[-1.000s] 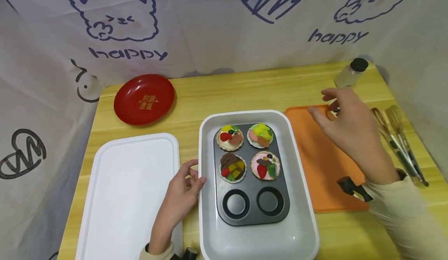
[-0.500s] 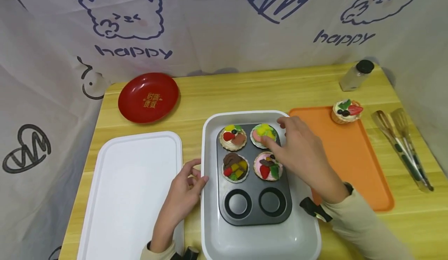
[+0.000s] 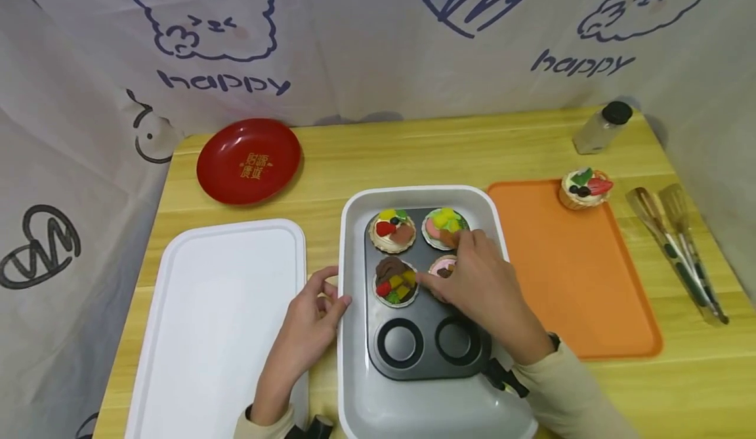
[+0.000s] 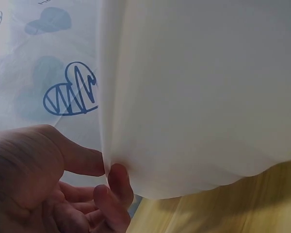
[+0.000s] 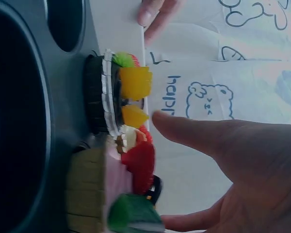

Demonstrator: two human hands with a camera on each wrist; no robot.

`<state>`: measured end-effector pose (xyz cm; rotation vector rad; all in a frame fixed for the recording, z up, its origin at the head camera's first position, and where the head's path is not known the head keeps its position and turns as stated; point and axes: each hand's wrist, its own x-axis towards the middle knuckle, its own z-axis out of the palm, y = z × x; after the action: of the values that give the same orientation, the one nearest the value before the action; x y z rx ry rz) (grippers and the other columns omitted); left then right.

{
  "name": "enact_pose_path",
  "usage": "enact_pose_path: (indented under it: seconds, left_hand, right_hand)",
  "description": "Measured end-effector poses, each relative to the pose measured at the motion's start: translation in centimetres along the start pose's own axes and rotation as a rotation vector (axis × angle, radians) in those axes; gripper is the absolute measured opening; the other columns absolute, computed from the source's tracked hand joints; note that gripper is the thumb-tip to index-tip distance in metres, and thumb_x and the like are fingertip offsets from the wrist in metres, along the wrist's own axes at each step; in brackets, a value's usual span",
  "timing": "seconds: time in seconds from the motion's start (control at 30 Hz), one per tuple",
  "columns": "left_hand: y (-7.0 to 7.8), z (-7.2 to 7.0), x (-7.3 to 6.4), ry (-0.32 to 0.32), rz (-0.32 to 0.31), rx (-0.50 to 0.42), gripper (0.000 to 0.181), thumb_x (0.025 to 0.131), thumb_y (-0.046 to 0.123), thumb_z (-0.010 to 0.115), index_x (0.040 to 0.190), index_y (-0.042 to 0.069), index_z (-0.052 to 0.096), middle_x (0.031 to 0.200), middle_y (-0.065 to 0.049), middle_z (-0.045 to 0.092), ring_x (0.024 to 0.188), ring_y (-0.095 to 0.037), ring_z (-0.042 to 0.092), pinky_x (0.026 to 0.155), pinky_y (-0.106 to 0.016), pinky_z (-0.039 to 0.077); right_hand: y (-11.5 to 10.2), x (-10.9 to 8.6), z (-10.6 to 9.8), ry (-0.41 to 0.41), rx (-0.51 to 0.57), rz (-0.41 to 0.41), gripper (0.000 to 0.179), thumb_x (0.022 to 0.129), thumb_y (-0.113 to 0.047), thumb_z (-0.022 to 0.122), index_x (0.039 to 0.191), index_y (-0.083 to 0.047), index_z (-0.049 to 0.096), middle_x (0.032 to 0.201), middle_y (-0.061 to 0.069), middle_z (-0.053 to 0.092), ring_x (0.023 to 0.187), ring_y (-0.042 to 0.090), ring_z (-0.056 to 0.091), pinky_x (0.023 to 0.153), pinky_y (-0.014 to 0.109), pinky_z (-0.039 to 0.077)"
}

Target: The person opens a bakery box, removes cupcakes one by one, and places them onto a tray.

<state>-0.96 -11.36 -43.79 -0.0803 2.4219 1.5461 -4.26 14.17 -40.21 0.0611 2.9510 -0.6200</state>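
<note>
My left hand [image 3: 310,324] holds the left wall of a deep white tray [image 3: 440,399], thumb and fingers pinching its rim in the left wrist view. A dark muffin pan [image 3: 426,360] lies in the tray, with several fruit-topped toy cupcakes in its cups. My right hand [image 3: 487,294] hovers over a pink-topped cupcake [image 3: 441,266], thumb and fingers spread about it, partly hiding it. In the right wrist view the thumb [image 5: 184,128] points towards a chocolate cupcake [image 5: 106,97]; no grip shows. The cupcakes with yellow toppings [image 3: 444,226] and cream [image 3: 392,232] sit in the back row.
An orange tray [image 3: 581,281] lies right, another cupcake [image 3: 583,188] at its back corner. Tongs-like utensils [image 3: 679,249] and a black-capped jar [image 3: 602,127] stand or lie beyond. A white flat tray [image 3: 224,321] and red plate [image 3: 249,162] are left.
My right hand has moved left from beside the cupcake at the orange tray to over the muffin pan, then lower and nearer. My left hand stays at the tray's rim.
</note>
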Motion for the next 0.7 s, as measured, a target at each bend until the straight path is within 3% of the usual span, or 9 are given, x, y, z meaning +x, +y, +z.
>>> enact_pose_path:
  seconds: [0.4, 0.57, 0.7]
  left_hand:
    - [0.3, -0.1, -0.1, -0.008, -0.014, 0.032, 0.045, 0.095, 0.011, 0.067, 0.137, 0.008, 0.051, 0.093, -0.006, 0.058, 0.071, -0.016, 0.061, 0.061, -0.027, 0.05]
    - [0.2, 0.0, 0.0, -0.002, -0.008, 0.029, 0.045, 0.095, 0.009, 0.067, 0.137, 0.007, 0.051, 0.093, -0.006, 0.058, 0.071, -0.015, 0.061, 0.061, -0.028, 0.05]
    - [0.3, 0.0, 0.0, -0.005, 0.002, 0.026, 0.046, 0.095, 0.008, 0.067, 0.137, 0.006, 0.051, 0.093, -0.007, 0.058, 0.07, -0.015, 0.062, 0.06, -0.028, 0.051]
  right_hand:
    - [1.2, 0.0, 0.7, -0.154, -0.05, 0.063, 0.104, 0.062, -0.068, 0.084, 0.124, 0.01, 0.054, 0.099, 0.016, 0.054, 0.086, 0.027, 0.052, 0.064, 0.045, 0.053]
    - [1.6, -0.2, 0.8, -0.185, -0.052, 0.028, 0.113, 0.06, -0.07, 0.084, 0.136, 0.006, 0.05, 0.1, 0.017, 0.053, 0.085, 0.028, 0.052, 0.064, 0.044, 0.051]
    - [1.8, -0.6, 1.0, -0.193, -0.087, -0.018, 0.111, 0.061, -0.062, 0.088, 0.136, 0.007, 0.047, 0.102, 0.019, 0.052, 0.087, 0.031, 0.051, 0.063, 0.044, 0.052]
